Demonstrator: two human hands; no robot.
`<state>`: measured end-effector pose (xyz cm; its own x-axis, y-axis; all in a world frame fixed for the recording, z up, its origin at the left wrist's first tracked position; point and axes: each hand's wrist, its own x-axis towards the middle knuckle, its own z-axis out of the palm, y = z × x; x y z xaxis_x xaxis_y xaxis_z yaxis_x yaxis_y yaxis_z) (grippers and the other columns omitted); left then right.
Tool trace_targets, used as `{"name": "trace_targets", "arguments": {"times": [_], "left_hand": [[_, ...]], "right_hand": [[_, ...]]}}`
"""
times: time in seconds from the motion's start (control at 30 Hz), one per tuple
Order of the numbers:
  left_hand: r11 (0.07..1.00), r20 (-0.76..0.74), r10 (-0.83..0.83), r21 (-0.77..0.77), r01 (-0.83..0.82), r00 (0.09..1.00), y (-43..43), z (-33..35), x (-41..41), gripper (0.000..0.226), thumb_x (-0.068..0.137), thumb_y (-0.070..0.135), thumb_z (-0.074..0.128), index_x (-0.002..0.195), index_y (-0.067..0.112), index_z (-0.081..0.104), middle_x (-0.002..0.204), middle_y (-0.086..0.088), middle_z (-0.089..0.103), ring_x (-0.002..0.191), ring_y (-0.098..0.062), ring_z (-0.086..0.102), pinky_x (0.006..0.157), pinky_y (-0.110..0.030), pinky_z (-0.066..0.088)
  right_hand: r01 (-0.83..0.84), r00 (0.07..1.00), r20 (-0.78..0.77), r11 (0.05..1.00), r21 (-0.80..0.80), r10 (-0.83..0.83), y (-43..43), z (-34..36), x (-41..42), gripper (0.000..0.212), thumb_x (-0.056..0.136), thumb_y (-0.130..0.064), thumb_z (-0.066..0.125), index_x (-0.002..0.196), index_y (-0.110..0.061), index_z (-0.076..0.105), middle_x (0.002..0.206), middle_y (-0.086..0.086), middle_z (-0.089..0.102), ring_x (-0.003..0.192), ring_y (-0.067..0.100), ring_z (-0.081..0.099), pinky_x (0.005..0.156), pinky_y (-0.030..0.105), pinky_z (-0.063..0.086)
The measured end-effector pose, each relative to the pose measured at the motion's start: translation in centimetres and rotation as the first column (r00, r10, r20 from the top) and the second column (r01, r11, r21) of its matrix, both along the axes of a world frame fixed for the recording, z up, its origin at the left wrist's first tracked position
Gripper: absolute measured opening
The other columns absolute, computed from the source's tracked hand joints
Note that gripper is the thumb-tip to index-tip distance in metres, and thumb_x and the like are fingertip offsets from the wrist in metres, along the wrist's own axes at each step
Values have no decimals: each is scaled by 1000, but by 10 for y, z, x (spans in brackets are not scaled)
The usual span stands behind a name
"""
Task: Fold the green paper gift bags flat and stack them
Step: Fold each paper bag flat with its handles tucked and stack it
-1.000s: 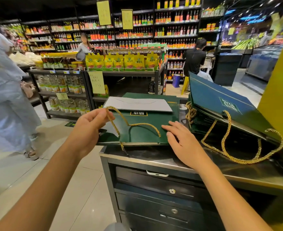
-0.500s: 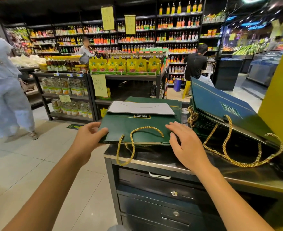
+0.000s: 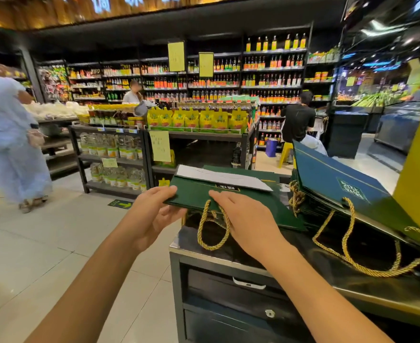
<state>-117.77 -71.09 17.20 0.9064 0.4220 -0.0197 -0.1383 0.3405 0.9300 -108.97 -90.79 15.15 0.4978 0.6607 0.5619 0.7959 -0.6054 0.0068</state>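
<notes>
change: my left grip [image 3: 152, 216] dropped the rope handle [image 3: 213, 233], now pinches folded bag [image 3: 199, 191] at its left corner | my right grip [image 3: 248, 219] unclenched, palm pressing atop it | judged: flat, ready to stack

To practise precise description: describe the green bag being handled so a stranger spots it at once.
Find the dark metal counter with drawers. At its left end lies a flat dark green paper gift bag, left hand gripping its corner, right hand pressing it. Unlike the tilted pile of bags beside it, a white sheet tops it.
</notes>
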Motion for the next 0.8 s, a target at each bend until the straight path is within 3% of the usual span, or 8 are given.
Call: {"name": "trace_targets", "arguments": {"times": [0.13, 0.23, 0.4, 0.5, 0.57, 0.67, 0.73, 0.8], "left_hand": [[999, 76, -50, 8, 50, 996, -5, 12, 1, 29, 105, 31, 49, 123, 12, 63, 111, -16, 75, 91, -25, 76, 69, -31, 61], [993, 40, -79, 97, 74, 996, -9, 11, 6, 32, 102, 31, 55, 129, 15, 61, 113, -13, 76, 97, -27, 75, 79, -35, 59], [985, -34, -146, 85, 148, 989, -21, -6, 16, 33, 100, 26, 60, 129, 9, 60, 114, -15, 75, 103, -30, 74, 85, -36, 59], [981, -60, -184, 55, 188, 981, -29, -16, 18, 45, 92, 31, 68, 127, 4, 59, 109, -16, 76, 107, -31, 73, 93, -38, 59], [976, -80, -212, 44, 216, 974, -35, -20, 19, 55, 83, 38, 71, 124, 3, 57, 105, -15, 76, 107, -31, 72, 93, -38, 59], [965, -101, -256, 34, 261, 961, -41, -24, 20, 49, 90, 40, 67, 124, 6, 56, 123, -17, 70, 107, -30, 73, 96, -40, 57], [960, -89, -263, 71, 269, 961, -41, -28, 21, 39, 100, 34, 61, 131, 12, 56, 124, -13, 71, 110, -30, 72, 99, -44, 56], [976, -41, -211, 47, 213, 977, -39, -32, 22, 31, 103, 22, 57, 134, 16, 56, 123, -9, 73, 110, -28, 71, 90, -45, 59]], "right_hand": [[24, 992, 119, 983, 184, -46, -4, 14, 0, 65, 83, 2, 71, 142, -20, 57, 130, 1, 68, 113, 26, 68, 88, 43, 57], [-47, 989, 146, 931, 363, -7, -11, 35, -2, 54, 88, 0, 66, 139, -17, 59, 126, 4, 70, 108, 27, 70, 84, 45, 59], [-49, 999, 33, 741, 670, 36, -22, 60, -4, 42, 96, 2, 59, 136, -9, 59, 115, 8, 71, 100, 18, 66, 88, 39, 58], [-24, 985, -76, 552, 833, 157, -20, 68, -10, 27, 100, -2, 52, 125, -2, 62, 102, 3, 66, 90, 4, 55, 80, 17, 48], [35, 955, -149, 399, 916, 258, -16, 71, -18, 17, 105, -16, 53, 117, -11, 63, 98, -9, 66, 80, -2, 58, 74, 10, 45], [266, 840, -321, 182, 947, 438, -6, 63, -16, 34, 101, -39, 55, 131, -22, 56, 120, -7, 66, 109, 2, 62, 100, 28, 48], [343, 806, -381, 168, 924, 453, 1, 55, -13, 51, 93, -51, 56, 139, -28, 53, 138, -7, 58, 127, 16, 55, 112, 46, 42], [384, 698, -379, 129, 914, 608, 6, 44, -6, 47, 90, -49, 59, 133, -31, 59, 134, -10, 64, 126, 17, 60, 111, 48, 44]]}}
